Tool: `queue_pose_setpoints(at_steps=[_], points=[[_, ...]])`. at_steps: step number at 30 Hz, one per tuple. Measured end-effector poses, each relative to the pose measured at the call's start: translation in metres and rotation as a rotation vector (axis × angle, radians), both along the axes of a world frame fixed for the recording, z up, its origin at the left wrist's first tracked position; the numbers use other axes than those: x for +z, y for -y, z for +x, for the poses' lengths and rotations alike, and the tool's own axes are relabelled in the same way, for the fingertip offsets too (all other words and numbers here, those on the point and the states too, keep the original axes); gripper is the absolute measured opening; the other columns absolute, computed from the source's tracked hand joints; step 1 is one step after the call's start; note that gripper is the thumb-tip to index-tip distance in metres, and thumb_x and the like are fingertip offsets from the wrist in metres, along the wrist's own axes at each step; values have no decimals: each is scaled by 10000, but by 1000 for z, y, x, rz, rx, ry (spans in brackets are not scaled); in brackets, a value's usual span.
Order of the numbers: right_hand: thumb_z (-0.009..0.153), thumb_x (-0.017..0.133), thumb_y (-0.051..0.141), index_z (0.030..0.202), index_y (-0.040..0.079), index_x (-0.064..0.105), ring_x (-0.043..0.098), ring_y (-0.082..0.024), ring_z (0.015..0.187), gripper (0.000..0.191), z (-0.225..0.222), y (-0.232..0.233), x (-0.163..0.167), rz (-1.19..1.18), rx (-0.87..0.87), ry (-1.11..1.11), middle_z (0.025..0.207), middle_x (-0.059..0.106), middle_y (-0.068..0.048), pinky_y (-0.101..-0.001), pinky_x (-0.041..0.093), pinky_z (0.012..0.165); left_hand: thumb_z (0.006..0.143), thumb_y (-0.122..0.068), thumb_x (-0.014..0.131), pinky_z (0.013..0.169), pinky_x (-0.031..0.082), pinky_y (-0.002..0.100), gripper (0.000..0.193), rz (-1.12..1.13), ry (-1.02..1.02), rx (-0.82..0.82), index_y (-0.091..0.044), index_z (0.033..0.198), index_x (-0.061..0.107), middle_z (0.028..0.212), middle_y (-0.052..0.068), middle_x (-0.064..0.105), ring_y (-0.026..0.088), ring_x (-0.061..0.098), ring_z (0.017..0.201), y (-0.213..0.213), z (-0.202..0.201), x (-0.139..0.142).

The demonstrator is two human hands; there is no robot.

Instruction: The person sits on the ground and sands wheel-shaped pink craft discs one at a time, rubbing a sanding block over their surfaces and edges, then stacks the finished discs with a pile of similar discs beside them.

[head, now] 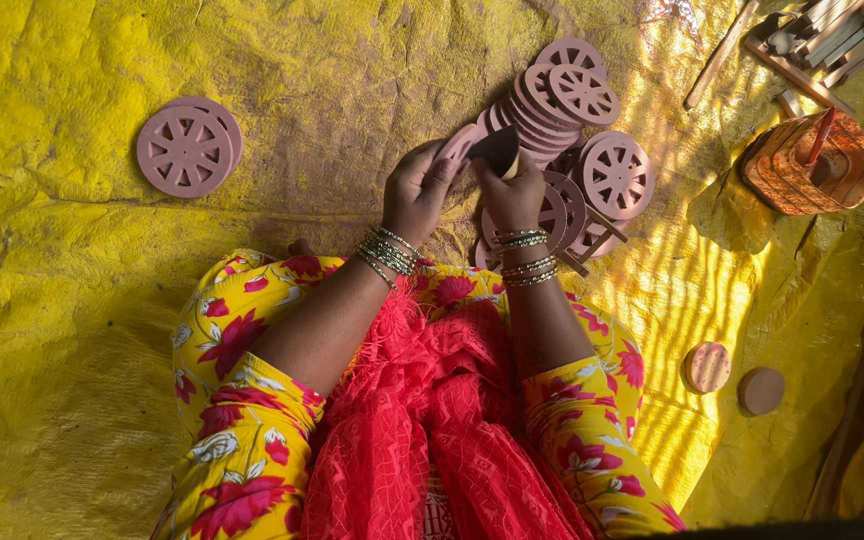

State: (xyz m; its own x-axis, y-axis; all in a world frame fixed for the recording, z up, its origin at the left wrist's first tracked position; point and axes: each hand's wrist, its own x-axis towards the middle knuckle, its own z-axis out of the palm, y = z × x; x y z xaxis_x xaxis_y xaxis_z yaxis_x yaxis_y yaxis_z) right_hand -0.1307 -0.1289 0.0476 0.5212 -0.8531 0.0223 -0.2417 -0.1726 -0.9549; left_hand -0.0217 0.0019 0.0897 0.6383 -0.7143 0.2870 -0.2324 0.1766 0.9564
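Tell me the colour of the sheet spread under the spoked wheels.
Yellow: the crinkled sheet under the pink wheels shows plainly in the head view.

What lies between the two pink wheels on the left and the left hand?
Head view: only bare yellow tarp lies between the two stacked pink wheels and the left hand.

1. The wheels (184, 150) are coloured dusty pink.
2. The ground sheet (72, 300) is coloured bright yellow.
3. The sleeves (242, 420) are patterned yellow with red flowers.
4. The scarf (432, 440) is coloured red.
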Motion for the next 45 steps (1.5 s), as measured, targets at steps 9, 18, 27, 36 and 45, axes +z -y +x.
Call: queue_pose_setpoints(at_steps=[9,18,27,36,45], points=[[903,803,110,964,65,686,660,-91,621,139,2,2,-7,526,20,143,814,744,-19,-238,503,531,1105,-322,541,982,556,324,379,8,11,62,-41,1332,658,1246,114,722,205,709,1137,1,-1,-8],[884,791,112,978,67,691,648,-81,588,145,2,3,0,511,-3,67,782,731,-17,-235,469,467,1064,-345,549,814,562,330,420,119,-247,27,-57,1345,671,1150,130,731,213,683,925,1,-1,-14],[888,815,88,982,44,706,644,-94,631,151,5,-4,-13,518,133,150,812,717,-21,-244,499,531,1103,-312,547,967,580,315,374,-77,-89,63,-48,1351,640,1235,93,727,157,711,1119,5,6,-26],[846,811,96,1038,59,739,674,-64,645,209,5,1,-12,377,-93,123,849,761,3,-228,547,552,1081,-302,568,938,579,315,382,-9,-157,92,-26,1326,664,1201,93,733,157,709,1081,8,3,-36],[909,803,89,1018,34,735,678,-38,768,140,6,-5,-16,-13,-20,141,905,763,1,-233,554,678,1089,-313,585,956,568,323,380,-101,-135,79,-35,1340,651,1195,88,736,152,693,1094,4,9,-36]])
